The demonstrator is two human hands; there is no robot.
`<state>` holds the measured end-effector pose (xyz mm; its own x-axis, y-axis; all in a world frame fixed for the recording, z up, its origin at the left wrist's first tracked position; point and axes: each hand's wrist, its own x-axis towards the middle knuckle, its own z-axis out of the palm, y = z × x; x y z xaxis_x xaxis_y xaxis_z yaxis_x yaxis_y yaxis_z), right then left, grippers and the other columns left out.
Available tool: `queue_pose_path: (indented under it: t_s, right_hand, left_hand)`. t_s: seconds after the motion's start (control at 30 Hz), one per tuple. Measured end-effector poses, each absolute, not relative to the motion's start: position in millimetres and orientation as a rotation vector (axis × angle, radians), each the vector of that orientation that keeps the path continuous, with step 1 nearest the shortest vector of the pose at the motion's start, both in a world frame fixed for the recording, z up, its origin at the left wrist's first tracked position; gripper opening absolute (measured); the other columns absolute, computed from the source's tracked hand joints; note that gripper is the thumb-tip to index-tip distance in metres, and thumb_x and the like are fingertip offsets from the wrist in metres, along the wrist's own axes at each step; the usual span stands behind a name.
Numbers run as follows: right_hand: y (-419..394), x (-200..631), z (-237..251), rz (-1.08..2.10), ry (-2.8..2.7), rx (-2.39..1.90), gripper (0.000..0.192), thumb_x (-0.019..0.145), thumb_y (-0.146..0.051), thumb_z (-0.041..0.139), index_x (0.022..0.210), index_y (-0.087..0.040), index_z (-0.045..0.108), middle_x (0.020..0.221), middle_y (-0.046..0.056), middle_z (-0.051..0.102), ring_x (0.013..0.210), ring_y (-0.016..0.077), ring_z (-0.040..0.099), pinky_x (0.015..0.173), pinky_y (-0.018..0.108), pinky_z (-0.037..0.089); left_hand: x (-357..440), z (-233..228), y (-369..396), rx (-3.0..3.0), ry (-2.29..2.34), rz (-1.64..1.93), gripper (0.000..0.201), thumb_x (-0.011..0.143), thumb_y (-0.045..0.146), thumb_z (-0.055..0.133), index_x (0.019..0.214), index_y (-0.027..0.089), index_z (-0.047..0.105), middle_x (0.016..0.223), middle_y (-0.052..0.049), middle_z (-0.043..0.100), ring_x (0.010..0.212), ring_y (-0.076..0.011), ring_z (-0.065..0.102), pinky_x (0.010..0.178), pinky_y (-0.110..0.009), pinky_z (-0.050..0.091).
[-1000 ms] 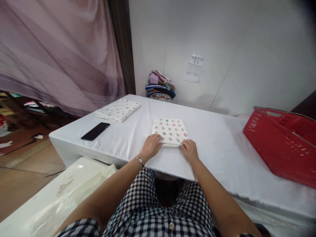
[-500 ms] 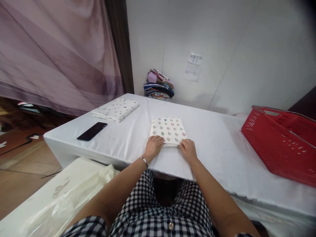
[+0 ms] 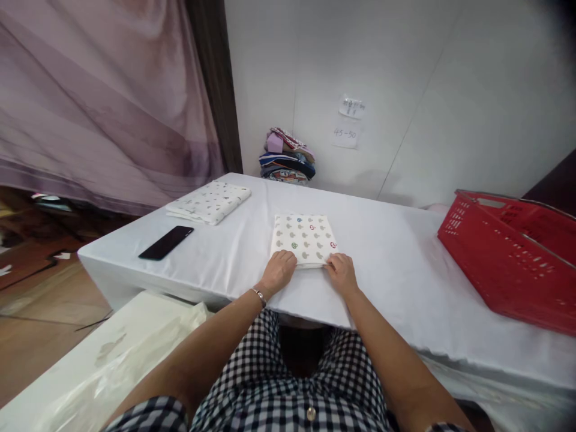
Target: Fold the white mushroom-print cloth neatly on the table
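Observation:
A folded white cloth [image 3: 305,235] printed with small grey, red, green and blue motifs lies flat on the white-covered table [image 3: 387,258] in front of me. My left hand [image 3: 279,267] grips its near left corner, fingers curled over the edge. At the near right corner, my right hand [image 3: 342,273] pinches the cloth between thumb and fingers. The undersides of both grips are hidden. Farther left rests a second folded white cloth [image 3: 210,201] with small dark prints, apart from both hands.
A black phone [image 3: 166,242] lies on the table's left side. On the right stands a red plastic basket [image 3: 508,264]. A stack of folded fabrics [image 3: 288,157] sits behind the far edge, against the wall. At lower left, a plastic bag [image 3: 135,354] covers part of a white surface.
The view has shifted very slightly. Both hands keep their hold on the near corners of the cloth, and nothing else has visibly moved.

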<state>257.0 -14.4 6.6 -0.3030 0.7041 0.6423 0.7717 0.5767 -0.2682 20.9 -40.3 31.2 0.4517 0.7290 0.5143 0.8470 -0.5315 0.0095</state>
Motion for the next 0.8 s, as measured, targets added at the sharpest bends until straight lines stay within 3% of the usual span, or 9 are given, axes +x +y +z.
queue_pose_path:
  t_s: [0.2,0.3,0.43,0.6,0.8]
  right_hand:
    - [-14.4,256.8,7.9,-0.112,-2.085,-1.214,0.015,0.087,-0.025,0.051,0.073,-0.019,0.054,0.077,0.002,0.056,0.077,0.0168,0.047,0.075,0.030,0.031]
    - [-16.0,256.3,10.6,-0.114,-2.088,-1.224,0.016,0.088,-0.025,0.050,0.074,-0.019,0.054,0.078,0.002,0.057,0.078,0.0169,0.047,0.075,0.030,0.030]
    - [-19.4,255.9,12.2,-0.108,-2.102,-1.237,0.016,0.088,-0.025,0.051,0.074,-0.019,0.055,0.078,0.002,0.057,0.079,0.0168,0.048,0.076,0.029,0.031]
    - [-26.5,256.2,9.2,-0.033,-2.072,-1.306,0.011,0.086,-0.019,0.050,0.079,-0.019,0.059,0.084,0.003,0.060,0.084,0.0176,0.051,0.078,0.030,0.033]
    - [-27.7,221.3,30.7,0.094,-2.016,-1.182,0.024,0.083,-0.015,0.044,0.093,-0.020,0.064,0.098,0.005,0.064,0.095,0.0192,0.055,0.088,0.034,0.039]
  left_hand:
    - [31.1,57.1,-20.2,-2.465,-1.479,-0.866,0.028,0.091,0.035,0.044,0.074,0.018,0.057,0.079,-0.005,0.061,0.079,-0.0179,0.054,0.072,-0.032,0.041]
    - [45.8,63.1,-9.0,-2.410,-1.535,-0.899,0.024,0.090,0.035,0.047,0.098,0.018,0.061,0.111,-0.009,0.062,0.106,-0.0215,0.053,0.088,-0.035,0.041]
    - [58.6,46.0,-8.7,-2.454,-1.563,-0.632,0.041,0.090,0.042,0.045,0.122,0.019,0.053,0.137,-0.011,0.047,0.128,-0.0273,0.038,0.104,-0.047,0.030]
    - [60.6,30.0,-12.6,-2.468,-1.609,-0.492,0.048,0.092,0.045,0.034,0.129,0.019,0.050,0.141,-0.011,0.043,0.132,-0.0275,0.034,0.107,-0.050,0.025]
    - [63.4,34.1,-13.5,-2.465,-1.638,-0.427,0.049,0.093,0.039,0.031,0.134,0.016,0.046,0.142,-0.013,0.041,0.133,-0.0287,0.032,0.108,-0.051,0.022]
